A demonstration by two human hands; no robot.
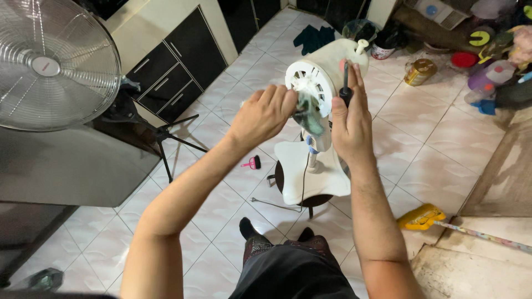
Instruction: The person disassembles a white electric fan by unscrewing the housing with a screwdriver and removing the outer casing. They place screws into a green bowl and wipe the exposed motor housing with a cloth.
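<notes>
A white fan motor housing (327, 69) stands on its white base (310, 171), set on a small dark round stool (302, 200). Its blades and grille are off. My left hand (263, 113) presses a blurred greenish cloth (310, 116) against the round vented front of the housing. My right hand (349, 119) grips a screwdriver (345, 83) with a black handle, shaft pointing up beside the housing. A power cord (277, 205) trails from the base down to the floor.
A large metal-grilled fan (52, 61) stands at left on a black tripod. A small pink brush (252, 163) lies on the white tiled floor. A yellow broom head (421, 217) lies at right. Cans, bottles and toys clutter the top right. Black cabinets line the far wall.
</notes>
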